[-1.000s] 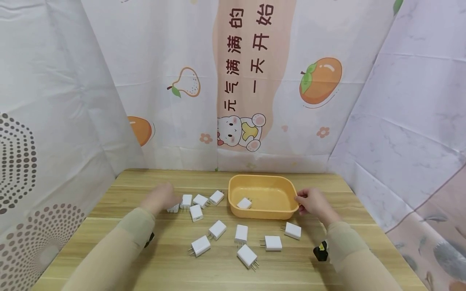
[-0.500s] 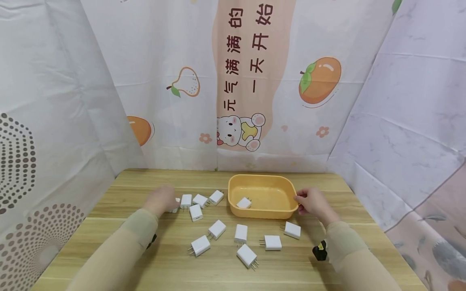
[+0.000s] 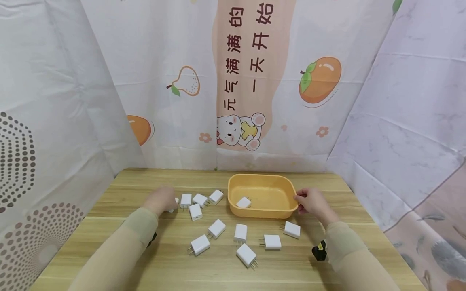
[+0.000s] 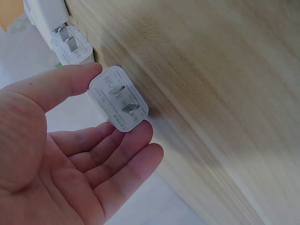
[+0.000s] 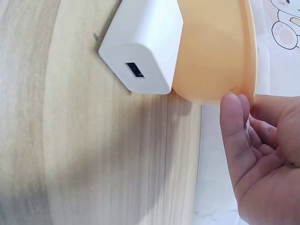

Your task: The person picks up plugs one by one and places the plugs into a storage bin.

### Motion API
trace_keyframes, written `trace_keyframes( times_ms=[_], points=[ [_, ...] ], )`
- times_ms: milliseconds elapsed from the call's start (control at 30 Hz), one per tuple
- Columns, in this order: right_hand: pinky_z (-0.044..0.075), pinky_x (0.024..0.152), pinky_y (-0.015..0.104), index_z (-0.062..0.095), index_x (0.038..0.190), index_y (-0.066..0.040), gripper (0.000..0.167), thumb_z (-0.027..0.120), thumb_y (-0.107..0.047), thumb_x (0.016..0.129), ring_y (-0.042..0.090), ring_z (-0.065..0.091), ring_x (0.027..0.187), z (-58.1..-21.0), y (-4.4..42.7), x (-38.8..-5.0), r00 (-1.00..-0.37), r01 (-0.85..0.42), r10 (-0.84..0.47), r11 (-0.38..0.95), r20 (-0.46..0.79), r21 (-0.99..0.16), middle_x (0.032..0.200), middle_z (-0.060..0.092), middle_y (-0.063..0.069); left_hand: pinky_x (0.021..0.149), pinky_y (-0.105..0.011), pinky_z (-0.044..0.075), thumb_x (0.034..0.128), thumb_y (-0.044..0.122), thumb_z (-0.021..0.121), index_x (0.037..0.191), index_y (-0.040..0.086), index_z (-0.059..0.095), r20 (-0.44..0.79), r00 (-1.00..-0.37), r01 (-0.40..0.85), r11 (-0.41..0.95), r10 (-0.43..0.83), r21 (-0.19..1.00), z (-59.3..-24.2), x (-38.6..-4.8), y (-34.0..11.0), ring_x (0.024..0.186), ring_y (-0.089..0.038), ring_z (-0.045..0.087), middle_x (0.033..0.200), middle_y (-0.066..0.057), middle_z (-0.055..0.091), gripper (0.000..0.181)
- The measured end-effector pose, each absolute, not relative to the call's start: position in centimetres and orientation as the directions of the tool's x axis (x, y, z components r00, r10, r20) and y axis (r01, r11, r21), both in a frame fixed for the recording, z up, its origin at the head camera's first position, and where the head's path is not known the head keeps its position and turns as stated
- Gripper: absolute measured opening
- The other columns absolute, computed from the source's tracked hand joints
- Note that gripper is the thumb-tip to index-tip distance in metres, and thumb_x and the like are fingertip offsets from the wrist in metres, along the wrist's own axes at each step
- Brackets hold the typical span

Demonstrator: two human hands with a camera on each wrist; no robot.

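Observation:
At the left of the table, my left hand (image 3: 160, 200) has a white plug charger (image 4: 118, 99) between thumb and fingers, its two flat prongs facing the wrist camera. In the head view that charger is mostly hidden by the hand. My right hand (image 3: 314, 204) pinches the right end of the yellow plastic basin (image 3: 233, 210), thumb and fingertips at its rim. Inside the basin lies one white charger (image 3: 243, 203). Close beside my left hand is another charger (image 3: 185, 200), and a charger (image 5: 140, 51) looms in front of the basin in the right wrist view.
Several more white chargers lie scattered on the wooden table (image 3: 145, 258), such as one charger (image 3: 246, 255) near the front and one charger (image 3: 272, 242) in front of the basin. A printed curtain (image 3: 182, 121) hangs behind the table's back edge.
My left hand shifts slightly right and toward me, then stays almost still, with the charger turning at its fingers. My right hand and the basin stay in place.

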State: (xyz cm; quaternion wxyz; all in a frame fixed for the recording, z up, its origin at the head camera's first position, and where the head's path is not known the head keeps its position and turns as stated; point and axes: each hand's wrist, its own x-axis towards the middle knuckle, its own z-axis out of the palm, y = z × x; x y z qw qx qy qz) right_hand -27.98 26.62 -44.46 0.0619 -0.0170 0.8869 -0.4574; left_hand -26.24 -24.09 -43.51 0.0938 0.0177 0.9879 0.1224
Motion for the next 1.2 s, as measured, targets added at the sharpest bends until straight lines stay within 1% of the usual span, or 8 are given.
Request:
trace_keyframes(
  times_ms=[167, 533, 800, 1200],
  points=[
    [0.061, 0.062, 0.04, 0.062, 0.117, 0.015, 0.024, 0.058, -0.003, 0.102, 0.02, 0.064, 0.063, -44.4, 26.6, -28.0, -0.992, 0.033, -0.083, 0.585, -0.1, -0.811, 0.082, 0.063, 0.018, 0.057, -0.032, 0.047, 0.0859, 0.013, 0.072, 0.068, 0.009, 0.059, -0.179, -0.981, 0.026, 0.973, 0.068, 0.228, -43.7, -26.3, -24.2, 0.06, -0.019, 0.052, 0.069, -0.005, 0.057, 0.022],
    [0.061, 0.062, 0.039, 0.061, 0.118, 0.015, 0.025, 0.058, -0.004, 0.102, 0.02, 0.064, 0.064, -44.4, 26.6, -27.9, -0.991, 0.049, -0.073, 0.577, -0.111, -0.816, 0.088, 0.063, 0.023, 0.054, -0.032, 0.046, 0.0874, 0.013, 0.072, 0.065, 0.01, 0.059, -0.157, -0.983, 0.054, 0.974, 0.091, 0.222, -44.3, -26.4, -24.3, 0.055, -0.017, 0.05, 0.066, -0.004, 0.056, 0.026],
    [0.061, 0.062, 0.04, 0.061, 0.118, 0.016, 0.025, 0.058, -0.003, 0.101, 0.021, 0.064, 0.063, -44.3, 26.6, -27.7, -0.992, 0.043, -0.07, 0.578, -0.103, -0.815, 0.087, 0.064, 0.024, 0.052, -0.031, 0.046, 0.0869, 0.01, 0.07, 0.068, 0.01, 0.06, -0.158, -0.984, 0.044, 0.974, 0.081, 0.224, -44.7, -26.5, -24.2, 0.056, -0.018, 0.051, 0.067, -0.005, 0.057, 0.022],
    [0.06, 0.061, 0.038, 0.062, 0.118, 0.014, 0.025, 0.059, -0.004, 0.102, 0.02, 0.064, 0.064, -44.3, 26.5, -27.8, -0.992, 0.048, -0.065, 0.589, -0.107, -0.806, 0.087, 0.064, 0.021, 0.054, -0.032, 0.045, 0.0868, 0.011, 0.07, 0.066, 0.01, 0.06, -0.154, -0.984, 0.05, 0.974, 0.086, 0.223, -44.4, -26.2, -24.3, 0.055, -0.018, 0.051, 0.066, -0.004, 0.058, 0.023]
  ],
)
